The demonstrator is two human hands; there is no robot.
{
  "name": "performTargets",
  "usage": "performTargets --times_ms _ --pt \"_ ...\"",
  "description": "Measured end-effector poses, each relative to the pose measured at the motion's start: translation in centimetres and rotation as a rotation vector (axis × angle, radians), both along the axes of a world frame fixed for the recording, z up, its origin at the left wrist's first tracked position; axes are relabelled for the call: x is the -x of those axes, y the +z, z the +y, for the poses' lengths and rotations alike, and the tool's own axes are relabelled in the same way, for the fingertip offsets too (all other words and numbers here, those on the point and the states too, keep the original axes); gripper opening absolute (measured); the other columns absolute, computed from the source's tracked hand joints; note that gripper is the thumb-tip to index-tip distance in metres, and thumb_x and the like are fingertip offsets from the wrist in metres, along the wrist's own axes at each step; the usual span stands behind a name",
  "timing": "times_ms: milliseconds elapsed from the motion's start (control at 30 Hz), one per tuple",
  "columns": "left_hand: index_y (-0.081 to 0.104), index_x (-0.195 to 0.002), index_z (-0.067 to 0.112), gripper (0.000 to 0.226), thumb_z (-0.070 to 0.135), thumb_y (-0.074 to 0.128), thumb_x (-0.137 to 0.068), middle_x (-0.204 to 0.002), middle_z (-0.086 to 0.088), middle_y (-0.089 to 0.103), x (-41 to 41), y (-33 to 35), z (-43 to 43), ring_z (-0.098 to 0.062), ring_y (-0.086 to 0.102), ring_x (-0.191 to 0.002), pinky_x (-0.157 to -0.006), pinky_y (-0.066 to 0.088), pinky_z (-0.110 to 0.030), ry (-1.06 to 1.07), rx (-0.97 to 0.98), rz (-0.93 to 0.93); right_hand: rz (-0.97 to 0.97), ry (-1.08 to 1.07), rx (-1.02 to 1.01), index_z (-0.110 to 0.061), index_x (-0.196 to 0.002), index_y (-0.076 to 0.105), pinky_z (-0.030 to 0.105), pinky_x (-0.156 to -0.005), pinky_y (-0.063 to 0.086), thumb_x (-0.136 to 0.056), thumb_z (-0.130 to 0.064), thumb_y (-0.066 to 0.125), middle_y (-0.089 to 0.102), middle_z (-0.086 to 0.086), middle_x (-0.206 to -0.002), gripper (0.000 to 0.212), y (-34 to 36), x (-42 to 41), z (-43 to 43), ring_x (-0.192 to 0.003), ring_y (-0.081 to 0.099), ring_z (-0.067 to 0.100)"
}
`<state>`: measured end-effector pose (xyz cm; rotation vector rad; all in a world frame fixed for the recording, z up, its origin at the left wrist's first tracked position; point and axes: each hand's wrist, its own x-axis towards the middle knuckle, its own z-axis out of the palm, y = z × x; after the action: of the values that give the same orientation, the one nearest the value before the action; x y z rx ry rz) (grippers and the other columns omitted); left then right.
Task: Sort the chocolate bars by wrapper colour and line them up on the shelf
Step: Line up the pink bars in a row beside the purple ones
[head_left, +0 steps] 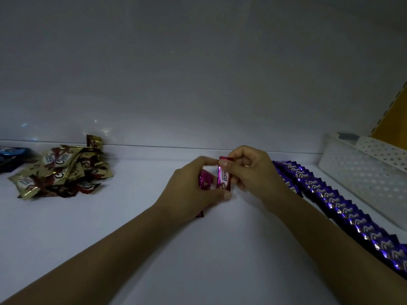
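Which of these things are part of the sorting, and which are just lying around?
Part of the job: pink bars, left hand, right hand, purple row, gold pile, blue packets (probably), shelf.
Just lying about: white perforated basket, yellow panel.

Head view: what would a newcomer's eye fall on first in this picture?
At the middle of the shelf, the left hand and the right hand pinch one upright pink bar between them. A long row of purple bars runs along the right, beside a white basket. A loose pile of gold bars lies at the left.
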<state>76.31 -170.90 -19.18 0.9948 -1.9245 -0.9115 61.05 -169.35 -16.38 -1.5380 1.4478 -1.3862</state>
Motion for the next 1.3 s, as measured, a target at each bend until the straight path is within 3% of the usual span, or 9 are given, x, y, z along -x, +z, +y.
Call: performTargets --times_ms 167,267,433,600,733,833,900,1033,1300 --pt "0.067 -0.086 0.018 0.004 0.020 0.071 -0.085 -0.068 0.000 0.068 0.1 0.0 0.2 -0.007 0.061 -0.046 -0.046 0.049 -0.020 -0.013 -0.014 0.076 -0.059 0.068 -0.050 -0.003 -0.091 0.064 0.018 -0.041 0.042 -0.085 -0.007 0.066 0.064 0.008 -0.064 0.007 0.8 1.0 0.4 -0.048 0.055 0.009" --pt "0.062 -0.081 0.014 0.010 0.018 0.067 -0.088 -0.061 -0.004 0.065 0.0 0.1 0.1 -0.010 0.059 -0.044 -0.044 0.049 -0.028 0.054 -0.043 0.132 -0.039 0.121 -0.098 -0.004 -0.091 0.066 0.018 -0.048 0.044 -0.083 -0.012 0.068 0.063 0.012 -0.072 0.011 0.7 0.5 0.3 -0.060 0.054 0.015" --pt "0.058 -0.092 0.022 0.009 0.028 0.064 -0.089 -0.075 0.009 0.061 0.0 -0.1 0.0 -0.003 0.054 -0.059 -0.054 0.042 -0.013 0.173 0.064 0.062 -0.007 0.092 -0.035 -0.005 -0.089 0.068 0.019 -0.064 0.054 -0.087 -0.007 0.064 0.072 0.011 -0.082 0.005 0.8 1.1 -0.1 -0.071 0.066 0.016" --pt "0.046 -0.115 0.031 0.033 0.021 0.061 -0.087 -0.095 0.011 0.051 0.1 -0.4 0.2 -0.003 0.049 -0.071 -0.062 0.037 -0.014 0.196 0.073 -0.089 0.746 0.013 -0.026 -0.024 -0.089 0.073 0.014 -0.070 0.049 -0.085 -0.008 0.066 0.070 -0.009 -0.083 0.018 0.7 4.3 -0.2 -0.077 0.064 0.005" --pt "0.034 -0.134 0.028 0.052 0.009 0.055 -0.089 -0.109 0.008 0.046 0.2 -0.3 0.2 -0.003 0.049 -0.073 -0.064 0.039 -0.013 0.145 0.049 -0.052 0.799 0.061 -0.134 -0.037 -0.077 0.070 0.009 -0.072 0.045 -0.080 -0.020 0.074 0.068 -0.016 -0.080 0.018 0.8 5.2 -0.3 -0.077 0.063 -0.003" --pt "0.025 -0.144 0.025 0.060 0.001 0.047 -0.093 -0.120 0.008 0.042 0.3 0.0 0.4 -0.002 0.052 -0.082 -0.068 0.044 -0.005 0.145 0.060 0.011 0.928 -0.055 -0.077 -0.030 -0.089 0.075 0.030 -0.093 0.044 -0.081 -0.025 0.072 0.070 -0.011 -0.093 0.009 0.6 5.5 -0.6 -0.090 0.061 0.006" --pt "0.018 -0.148 0.026 0.068 -0.005 0.044 -0.093 -0.128 0.006 0.042 0.3 0.2 0.6 -0.005 0.055 -0.091 -0.080 0.048 -0.014 0.139 0.067 0.035 0.993 -0.096 -0.037 -0.030 -0.093 0.074 0.038 -0.099 0.038 -0.083 -0.029 0.071 0.070 -0.010 -0.099 0.011 0.3 5.6 -0.6 -0.094 0.056 0.009" --pt "0.004 -0.151 0.033 0.080 0.003 0.052 -0.094 -0.140 0.004 0.049 0.1 0.3 0.8 -0.009 0.058 -0.114 -0.091 0.042 -0.019 0.098 0.020 0.025 1.081 -0.121 0.060 -0.031 -0.098 0.073 0.031 -0.093 0.027 -0.086 -0.032 0.066 0.068 -0.008 -0.102 0.014 -0.2 5.4 -0.8 -0.099 0.051 0.012" --pt "0.022 -0.147 0.035 0.079 0.018 0.069 -0.085 -0.130 0.000 0.060 0.0 0.2 1.1 -0.019 0.060 -0.114 -0.098 0.046 -0.036 0.146 0.037 0.000 1.118 -0.139 0.116 -0.030 -0.091 0.070 0.028 -0.088 0.023 -0.084 -0.031 0.068 0.065 -0.009 -0.098 0.007 -0.9 5.2 -1.1 -0.100 0.051 0.012"
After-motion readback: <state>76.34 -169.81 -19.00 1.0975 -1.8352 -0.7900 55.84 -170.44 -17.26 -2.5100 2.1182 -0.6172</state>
